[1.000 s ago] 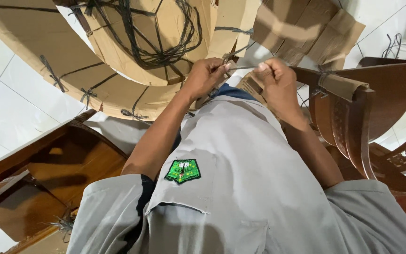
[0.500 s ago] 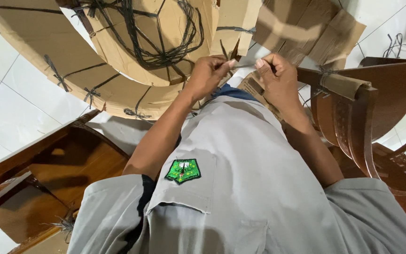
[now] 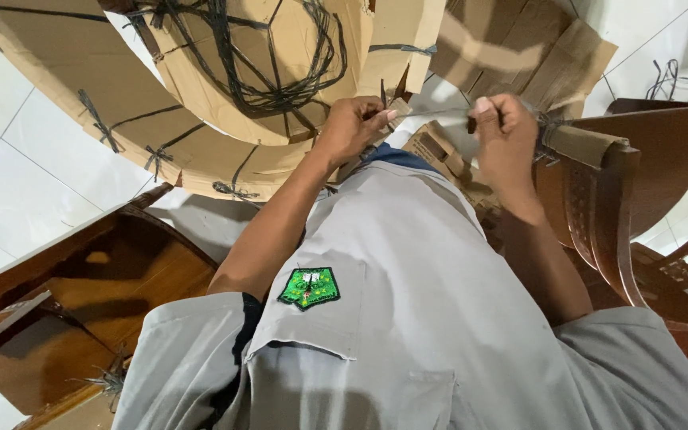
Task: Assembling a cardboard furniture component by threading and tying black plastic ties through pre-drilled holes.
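1. Head view: left hand (image 3: 353,127) and right hand (image 3: 505,142) are raised far from the body, a thin pale strand (image 3: 431,113) stretched between them, held taut so it can be worked.
2. Left fingers (image 3: 384,118) pinch together on the strand's left end; right fingers (image 3: 483,107) clamp on its right end.
3. Strand sits just near of the curved cardboard frame (image 3: 201,159), which is bound with dark ties (image 3: 272,95).
4. Edges: brown wooden chair arm (image 3: 599,207) is touching or just beside the right hand; cardboard scraps (image 3: 519,48) lie far right.
5. Open room: white tiled floor (image 3: 33,159) at left; wooden furniture (image 3: 81,295) crowds near left.
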